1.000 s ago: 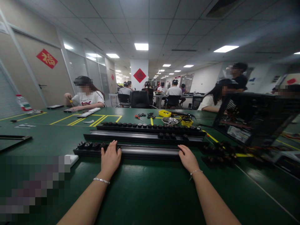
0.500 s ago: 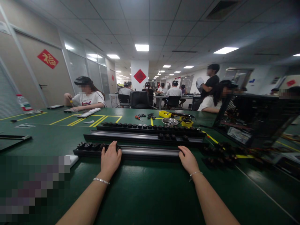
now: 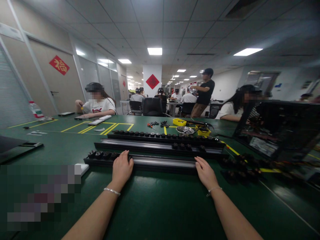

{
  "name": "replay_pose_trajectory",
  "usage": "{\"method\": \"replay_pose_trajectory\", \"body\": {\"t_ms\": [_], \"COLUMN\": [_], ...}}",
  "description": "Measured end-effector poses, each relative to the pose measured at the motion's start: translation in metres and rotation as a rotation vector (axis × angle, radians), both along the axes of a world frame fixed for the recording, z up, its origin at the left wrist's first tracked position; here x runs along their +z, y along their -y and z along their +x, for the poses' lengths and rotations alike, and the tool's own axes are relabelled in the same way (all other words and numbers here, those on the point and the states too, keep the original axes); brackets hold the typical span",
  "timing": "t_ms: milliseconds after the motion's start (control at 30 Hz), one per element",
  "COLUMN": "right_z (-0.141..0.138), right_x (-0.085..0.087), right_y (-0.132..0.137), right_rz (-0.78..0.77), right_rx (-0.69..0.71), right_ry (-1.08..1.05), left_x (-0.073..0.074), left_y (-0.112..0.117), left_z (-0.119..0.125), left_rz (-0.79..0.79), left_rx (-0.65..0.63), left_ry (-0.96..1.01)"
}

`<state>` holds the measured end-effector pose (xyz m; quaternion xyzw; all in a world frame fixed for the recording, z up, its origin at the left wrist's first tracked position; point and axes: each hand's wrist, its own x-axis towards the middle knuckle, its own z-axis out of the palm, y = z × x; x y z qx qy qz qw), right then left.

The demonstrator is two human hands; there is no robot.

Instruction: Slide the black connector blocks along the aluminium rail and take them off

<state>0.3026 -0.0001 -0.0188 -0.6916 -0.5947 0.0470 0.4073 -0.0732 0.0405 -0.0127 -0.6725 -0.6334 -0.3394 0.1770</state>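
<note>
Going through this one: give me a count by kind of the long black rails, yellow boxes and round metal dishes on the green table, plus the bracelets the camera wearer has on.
Long black rails: 3
Yellow boxes: 2
Round metal dish: 1
Bracelets: 2
Total: 8

My left forearm (image 3: pixel 93 211) slants toward one o'clock and my right forearm (image 3: pixel 235 211) toward eleven, my left hand (image 3: pixel 123 170) and right hand (image 3: pixel 206 173) lying well apart with their backs up, fingers loosely extended, the left's toward twelve o'clock and the right's toward eleven.
</note>
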Motion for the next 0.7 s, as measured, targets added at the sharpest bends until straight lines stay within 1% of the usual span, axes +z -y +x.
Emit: {"method": "replay_pose_trajectory", "body": {"t_ms": [167, 367, 567, 700], "right_z": [0.0003, -0.0002, -0.0014, -0.0029], "right_x": [-0.0015, -0.0008, 0.0007, 0.0028], "right_y": [-0.0018, -0.0024, -0.0013, -0.0001], "right_rz": [0.047, 0.055, 0.034, 0.021], "right_rx": [-0.001, -0.012, -0.005, -0.015], "right_ry": [-0.012, -0.025, -0.026, -0.020], "left_x": [0.0006, -0.0008, -0.0005, 0.0011], "left_y": [-0.0004, -0.0010, 0.0041, 0.0077], "left_z": [-0.0010, -0.0024, 0.0039, 0.0074], "left_rz": [0.001, -0.021, -0.045, -0.063], "left_rx": [0.001, 0.001, 0.077, 0.090], "left_ry": [-0.004, 0.021, 0.055, 0.058]}}
